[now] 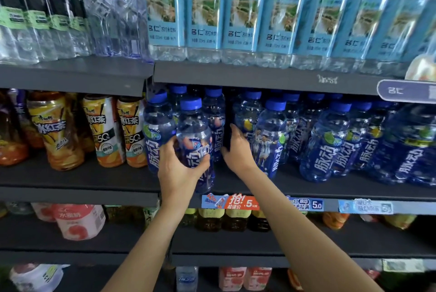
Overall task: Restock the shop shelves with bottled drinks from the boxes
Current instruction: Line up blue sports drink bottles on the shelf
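Note:
My left hand [179, 169] grips a blue-capped blue drink bottle [194, 136] at the front edge of the middle shelf [295, 187], fingers wrapped round its lower half. My right hand [237, 150] reaches into the gap just right of it, fingers straight and touching the side of a bottle [215, 124] standing behind. A bottle with a footballer label [269, 136] stands to the right of that hand. More blue bottles of the same kind [330, 140] fill the shelf further right.
Orange iced-tea bottles [106, 131] stand left on the same level. Light-blue labelled water bottles [243, 17] line the shelf above. Price tags [240, 202] hang on the shelf edge. Lower shelves hold pink [80, 221] and dark bottles [224, 219].

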Demonstrator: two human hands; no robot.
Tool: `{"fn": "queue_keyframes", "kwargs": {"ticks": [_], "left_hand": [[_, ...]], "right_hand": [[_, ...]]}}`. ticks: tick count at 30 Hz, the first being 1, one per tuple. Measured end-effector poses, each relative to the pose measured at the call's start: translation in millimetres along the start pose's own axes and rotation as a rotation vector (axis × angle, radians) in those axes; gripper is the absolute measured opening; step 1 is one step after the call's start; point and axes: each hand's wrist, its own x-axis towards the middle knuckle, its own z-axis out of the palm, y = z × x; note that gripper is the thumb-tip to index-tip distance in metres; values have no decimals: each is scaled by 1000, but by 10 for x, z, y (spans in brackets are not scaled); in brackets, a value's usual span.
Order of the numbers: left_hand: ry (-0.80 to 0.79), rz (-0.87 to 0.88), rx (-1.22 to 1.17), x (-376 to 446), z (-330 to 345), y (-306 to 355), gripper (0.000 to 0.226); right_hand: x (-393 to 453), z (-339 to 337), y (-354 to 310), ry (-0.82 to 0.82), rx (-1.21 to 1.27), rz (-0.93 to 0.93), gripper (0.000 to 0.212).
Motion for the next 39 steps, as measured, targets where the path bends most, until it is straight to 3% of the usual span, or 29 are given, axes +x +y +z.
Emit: {"fn": "queue_keyframes", "kwargs": {"ticks": [5,9,16,20,24,30,32,35,37,39], "left_hand": [[-48,57,122,122,16,-59,61],[-45,56,144,140,-18,-74,60],[-87,77,149,154,-45,-109,64],[-172,124,172,172,-113,-106,64],[-301,150,231,174,-198,-137,79],[-211,127,256,128,49,-11,81],[-215,137,262,116,117,23,82],[-189,206,218,84,20,-10,75],[-27,240,165,68,-152,-82,59],[141,132,109,101,-305,-193,53]], "right_hand": [[202,146,-32,-95,169,106,69],[319,233,-21,-112,291,214,58],[255,419,-49,87,123,160,48],[230,389,-81,79,27,146,51],[92,152,-4,86,203,81,43],[-128,-60,-10,-7,639,116,24],[-162,-75,-40,-35,628,80,29],[-219,-51,-74,-84,519,-26,58],[-231,-14,-100,-108,449,-41,77],[-220,39,-100,-99,420,-32,85]]}}
